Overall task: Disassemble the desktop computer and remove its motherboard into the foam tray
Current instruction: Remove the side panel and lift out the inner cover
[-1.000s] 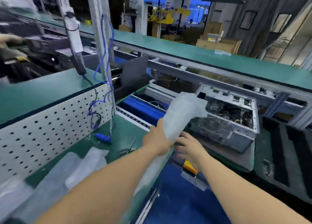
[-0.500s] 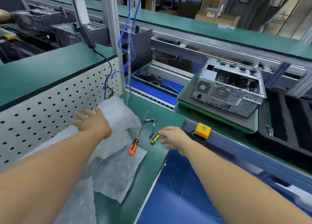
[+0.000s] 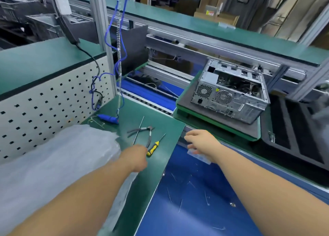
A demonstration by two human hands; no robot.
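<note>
The open silver computer case point(image 3: 229, 91) lies on its side on a grey pad point(image 3: 222, 127) at the right, out of reach of both hands. A black foam tray point(image 3: 293, 129) with long slots sits right of it. My left hand point(image 3: 137, 157) is down on the green bench, fingers curled over the handle of a long screwdriver point(image 3: 139, 127) whose thin shaft sticks out beyond the knuckles. The handle itself is hidden. My right hand point(image 3: 201, 143) hovers with straight fingers at the bench edge, holding nothing.
Grey pliers point(image 3: 147, 134) and a small yellow-handled screwdriver point(image 3: 153, 148) lie just past my left hand. White foam sheets point(image 3: 53, 164) are piled at the left against a pegboard point(image 3: 44, 111). A blue cable with a plug point(image 3: 108, 118) hangs from an aluminium post point(image 3: 101, 40).
My left hand let go of the white foam sheet, left it on the bench, and moved right onto the long screwdriver's handle. My right hand shifted slightly right along the bench edge.
</note>
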